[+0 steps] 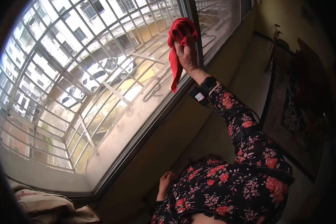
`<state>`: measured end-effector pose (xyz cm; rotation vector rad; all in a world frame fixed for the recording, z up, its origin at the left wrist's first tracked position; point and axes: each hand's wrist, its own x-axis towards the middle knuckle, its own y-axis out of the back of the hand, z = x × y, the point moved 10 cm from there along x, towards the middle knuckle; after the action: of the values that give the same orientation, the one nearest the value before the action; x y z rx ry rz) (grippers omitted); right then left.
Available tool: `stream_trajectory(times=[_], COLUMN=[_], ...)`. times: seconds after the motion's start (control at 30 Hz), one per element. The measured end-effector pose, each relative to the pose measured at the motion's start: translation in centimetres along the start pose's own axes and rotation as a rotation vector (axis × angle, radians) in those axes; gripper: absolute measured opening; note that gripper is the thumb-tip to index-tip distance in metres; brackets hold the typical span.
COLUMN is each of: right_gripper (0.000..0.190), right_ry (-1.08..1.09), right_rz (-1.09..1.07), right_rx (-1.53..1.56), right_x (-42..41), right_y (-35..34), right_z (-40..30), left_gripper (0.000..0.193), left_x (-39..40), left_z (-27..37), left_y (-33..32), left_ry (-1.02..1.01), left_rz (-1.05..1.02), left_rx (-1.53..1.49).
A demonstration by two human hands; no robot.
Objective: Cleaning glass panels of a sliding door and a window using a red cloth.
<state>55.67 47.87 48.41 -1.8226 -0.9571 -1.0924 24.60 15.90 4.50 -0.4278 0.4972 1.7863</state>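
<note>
A bunched red cloth point(182, 32) is held in my right hand point(188, 54), up against the window pane beside the dark upright of the window frame point(196, 33). One end of the cloth hangs down below the hand. A dark band and a small device are strapped to that wrist, with a cable running along the floral sleeve. My left hand point(167, 180) is low, near the front of my body, below the window ledge, its fingers loosely curled. No object shows in it, though its fingertips are in shadow.
Outside the glass is a metal security grille point(100, 81); white cars point(100, 71) stand beyond it. The window's lower track point(134, 134) runs diagonally. A pale fabric bundle point(50, 204) lies at the bottom left. Dark wooden furniture point(277, 42) stands on the right.
</note>
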Motion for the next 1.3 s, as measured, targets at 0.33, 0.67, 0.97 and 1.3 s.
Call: stream_trajectory(times=[0.33,0.67,0.97,1.3], right_gripper=[0.044,0.043,0.035,0.046], right_ry=[0.256,0.206,0.5,0.469], right_rz=[-0.383,0.015,-0.124,-0.34], right_rx=[0.159,0.287,0.194,-0.063], right_x=[-11.4,10.3,-0.8,1.5], right_y=[-4.6,-0.2,-3.2,-6.6], right_z=[-14.0,-5.6,-16.3,-9.8], left_gripper=[0.029,0.032,0.033,0.028], left_x=[-1.8,-0.5,-1.8,-0.9], left_z=[5.1,2.6,4.7,4.8], left_y=[-2.0,-1.2,-1.5,-0.6], left_ry=[0.024,-0.084,0.007,-0.056], left_rz=[0.025,0.026,0.051,-0.036], left_rx=[0.032,-0.037,-0.005,-0.069])
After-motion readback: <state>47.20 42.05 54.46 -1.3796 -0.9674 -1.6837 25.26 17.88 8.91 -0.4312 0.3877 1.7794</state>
